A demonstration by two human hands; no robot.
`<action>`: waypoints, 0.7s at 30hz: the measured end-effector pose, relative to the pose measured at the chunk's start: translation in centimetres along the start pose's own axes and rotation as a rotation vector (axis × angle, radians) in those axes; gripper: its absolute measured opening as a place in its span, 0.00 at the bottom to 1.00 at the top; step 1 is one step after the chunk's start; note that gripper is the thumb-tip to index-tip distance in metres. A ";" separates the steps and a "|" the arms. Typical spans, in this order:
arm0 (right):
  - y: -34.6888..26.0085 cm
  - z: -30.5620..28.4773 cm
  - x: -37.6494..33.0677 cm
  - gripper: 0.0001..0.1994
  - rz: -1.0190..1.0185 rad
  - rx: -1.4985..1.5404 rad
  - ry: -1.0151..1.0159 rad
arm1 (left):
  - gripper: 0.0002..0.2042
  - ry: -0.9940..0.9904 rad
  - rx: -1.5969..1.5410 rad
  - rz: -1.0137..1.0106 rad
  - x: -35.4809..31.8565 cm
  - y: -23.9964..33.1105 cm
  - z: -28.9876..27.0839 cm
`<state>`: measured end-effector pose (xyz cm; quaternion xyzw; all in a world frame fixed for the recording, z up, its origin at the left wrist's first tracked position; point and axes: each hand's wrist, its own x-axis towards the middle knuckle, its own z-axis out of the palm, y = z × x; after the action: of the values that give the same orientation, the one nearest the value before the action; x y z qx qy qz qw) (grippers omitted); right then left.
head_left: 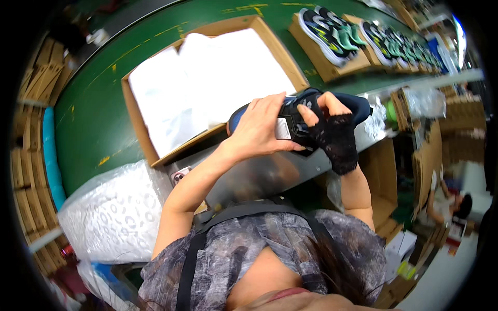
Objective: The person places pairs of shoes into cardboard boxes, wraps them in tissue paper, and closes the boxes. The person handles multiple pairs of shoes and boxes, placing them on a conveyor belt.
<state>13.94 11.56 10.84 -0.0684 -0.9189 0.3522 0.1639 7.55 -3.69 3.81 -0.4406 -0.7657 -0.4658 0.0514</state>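
A dark blue and black shoe [358,108] is held up between my hands, over the metal table edge just right of an open cardboard box [280,49]. My left hand [259,126], bare, is closed around the toe side of the shoe. A black tag with a white label [282,128] shows beside its fingers, against the shoe. My right hand [334,132], in a black lace fingerless glove, grips the upper near the laces and collar, thumb and index finger curled together. What the fingertips pinch is partly hidden. White paper [171,98] lies spread inside the box.
Several black, green and white shoes [332,36] stand on cardboard boxes along the green surface [98,119] at the far right. A clear plastic bag [114,217] sits at my left, near a phone [180,175]. Stacked cartons [26,166] line the left; another person [443,205] is at right.
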 end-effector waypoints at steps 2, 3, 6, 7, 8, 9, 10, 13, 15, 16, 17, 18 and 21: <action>-2.6 0.9 1.1 0.11 -0.012 0.064 -0.078 | 0.34 0.147 0.023 0.014 -0.2 -0.7 -1.2; -3.6 1.6 1.6 0.09 -0.125 0.062 -0.062 | 0.34 0.193 0.006 -0.019 -0.7 -1.2 -2.0; -6.1 2.3 3.6 0.11 -0.574 0.044 0.082 | 0.30 0.287 -0.070 -0.284 -2.9 -3.0 -4.1; -7.5 1.5 3.7 0.16 -0.644 -0.022 0.161 | 0.29 0.357 -0.183 -0.402 -3.4 -3.2 -5.6; -7.4 1.5 3.7 0.16 -0.672 0.018 0.202 | 0.27 0.423 -0.327 -0.525 -4.0 -4.0 -6.9; -6.9 1.6 3.6 0.16 -0.697 0.057 0.245 | 0.26 0.485 -0.475 -0.644 -4.5 -5.0 -8.3; -5.1 2.1 3.3 0.12 -0.644 0.071 0.144 | 0.25 0.607 -0.595 -0.745 -5.8 -7.8 -8.9; 0.6 6.0 1.8 0.08 -0.113 0.303 -0.487 | 0.26 0.924 -0.996 -0.892 -7.3 -14.5 -10.4; 6.0 9.8 -0.5 0.11 0.359 0.515 -0.823 | 0.27 0.993 -1.083 -0.995 -8.1 -18.1 -10.1; 7.2 11.4 -1.2 0.15 0.511 0.587 -0.848 | 0.27 1.032 -1.129 -1.048 -8.8 -20.1 -9.3; 8.5 12.7 -1.5 0.18 0.680 0.731 -0.834 | 0.28 1.031 -1.031 -1.084 -9.4 -21.7 -8.1; 11.1 15.3 -1.6 0.18 0.885 1.014 -0.767 | 0.27 1.000 -1.027 -1.079 -9.2 -22.7 -6.9; 11.6 18.9 0.0 0.18 1.192 1.503 -0.448 | 0.31 0.800 -0.809 -1.222 -8.1 -22.8 -5.8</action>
<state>7.41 8.34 -10.14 -0.3303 -0.2808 0.8745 -0.2175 -5.92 -17.25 -12.17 0.2668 -0.5675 -0.7720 -0.1044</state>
